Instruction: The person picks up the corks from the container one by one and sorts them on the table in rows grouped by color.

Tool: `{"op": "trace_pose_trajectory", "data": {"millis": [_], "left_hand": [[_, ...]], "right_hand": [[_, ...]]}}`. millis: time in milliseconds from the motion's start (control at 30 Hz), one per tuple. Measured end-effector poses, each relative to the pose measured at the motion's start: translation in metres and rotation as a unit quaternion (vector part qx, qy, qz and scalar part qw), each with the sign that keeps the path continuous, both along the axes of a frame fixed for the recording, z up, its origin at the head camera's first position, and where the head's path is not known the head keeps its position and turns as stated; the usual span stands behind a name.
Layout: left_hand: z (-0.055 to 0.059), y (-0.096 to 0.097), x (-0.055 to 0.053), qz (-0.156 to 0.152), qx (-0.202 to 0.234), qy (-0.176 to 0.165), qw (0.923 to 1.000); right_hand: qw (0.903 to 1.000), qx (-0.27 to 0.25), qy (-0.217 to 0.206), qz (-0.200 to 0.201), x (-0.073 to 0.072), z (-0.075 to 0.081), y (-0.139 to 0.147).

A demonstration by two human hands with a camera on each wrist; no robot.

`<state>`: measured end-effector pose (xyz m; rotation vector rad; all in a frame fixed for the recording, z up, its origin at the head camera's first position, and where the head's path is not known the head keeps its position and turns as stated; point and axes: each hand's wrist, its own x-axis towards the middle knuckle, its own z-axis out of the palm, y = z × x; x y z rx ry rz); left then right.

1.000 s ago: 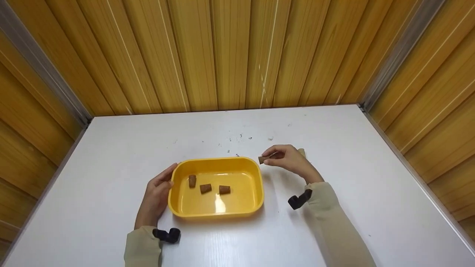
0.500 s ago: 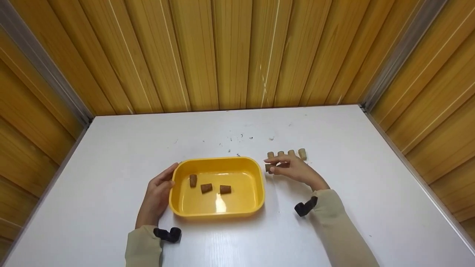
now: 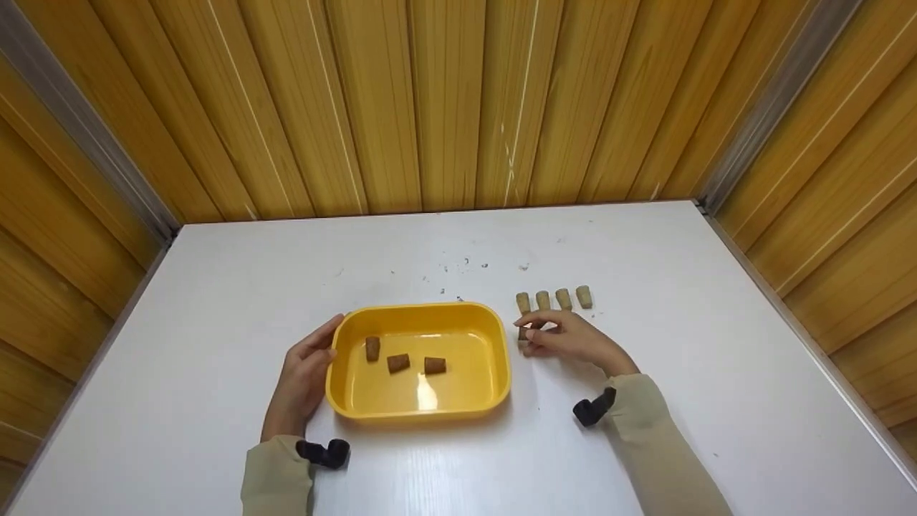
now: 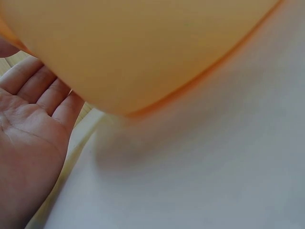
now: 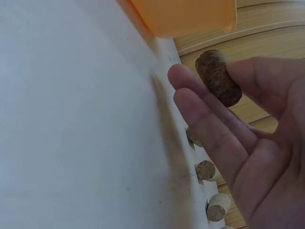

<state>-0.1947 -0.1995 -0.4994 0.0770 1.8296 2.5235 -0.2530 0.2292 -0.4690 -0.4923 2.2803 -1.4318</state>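
Right wrist view, upper right of the frame: a brown cork (image 5: 218, 78) sits tilted, pinched between the thumb and fingers of the right hand (image 3: 573, 341). In the head view that cork shows right of centre, just beside the right rim of a yellow tray (image 3: 466, 390) and just below the left end of a row of four pale corks (image 3: 542, 301). Inside the tray lie three brown corks (image 3: 398, 363) (the leftmost one points lengthwise up the frame). The left hand (image 3: 302, 376) rests against the tray's left side, fingers extended along it; their tips are partly hidden. Tray and pale corks rest on a white table (image 3: 215, 322), marked with small dark specks above the tray, and wood-patterned panels (image 3: 444, 107) fill the upper frame.
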Motion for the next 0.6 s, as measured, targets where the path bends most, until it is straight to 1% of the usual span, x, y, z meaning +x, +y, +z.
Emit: {"op": "trace_pose_trajectory", "data": {"millis": [67,133,233,333,467,600], "left_hand": [[0.0003,-0.0005,0.0003,-0.002,0.000,-0.002,1.0000],[0.0010,-0.0009,0.0009,-0.004,0.001,-0.004,1.0000],[0.0014,-0.0016,0.0016,-0.005,0.003,-0.005,1.0000],[0.0020,-0.0020,0.0028,-0.005,0.003,-0.007,1.0000],[0.0027,-0.0021,0.0038,-0.005,0.002,-0.007,1.0000],[0.0024,-0.0021,0.0034,-0.006,0.002,-0.013,0.9999]], "right_hand": [[0.9997,-0.022,-0.009,-0.001,0.0010,-0.0014,-0.0003],[0.9996,-0.027,-0.006,-0.005,0.0020,-0.0025,-0.0009],[0.9996,-0.014,0.014,-0.018,0.0041,-0.0038,-0.0016],[0.9989,0.009,0.029,-0.037,0.0060,-0.0042,-0.0029],[0.9968,0.023,0.029,-0.071,0.0069,-0.0050,-0.0048],[0.9927,0.038,0.031,-0.110,0.0059,-0.0069,-0.0051]]}}
